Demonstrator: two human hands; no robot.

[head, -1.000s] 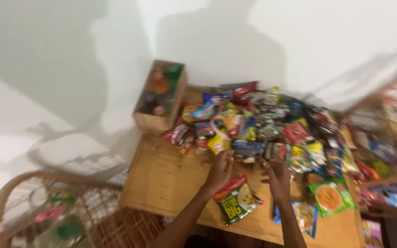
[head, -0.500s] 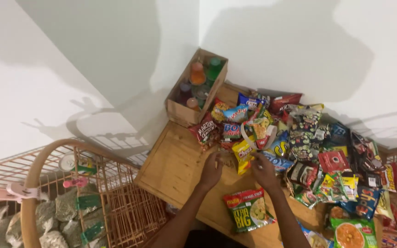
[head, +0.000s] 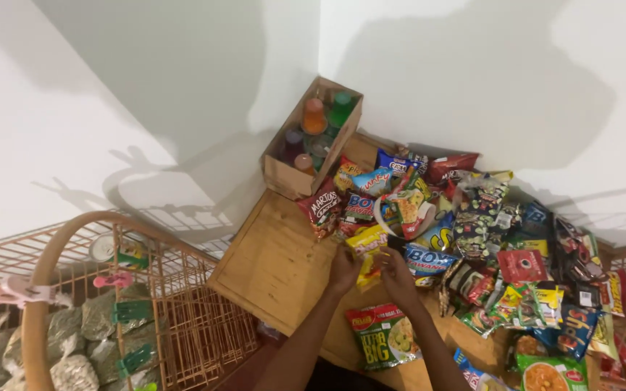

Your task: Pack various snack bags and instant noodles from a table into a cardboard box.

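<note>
Two hands: we see both our hands meeting over a low wooden table (head: 269,261), close together and almost touching.
Left hand (head: 344,269): its fingers are curled onto the lower edge of a small yellow foil snack packet (head: 368,253); we cannot tell how firmly they pinch it.
Right hand (head: 395,274): its fingers are bent around the same yellow packet from the other side, so the packet sits between the two hands, lying low over the table.
Toward us from the hands: a green and red snack bag (head: 383,335) lies flat on the wood, just beside our right forearm.
Beyond the fingertips: a heap of bright snack packets (head: 487,246) starts right at the yellow packet and spreads away to the right of the right hand, covering that part of the table.
Far beyond the left hand: an open cardboard box (head: 284,176) stands at the table's far corner against the wall, with coloured bottle caps showing inside.
Left of the left hand: a brown wire rack (head: 182,318) with clips stands well apart, below the table edge.
</note>
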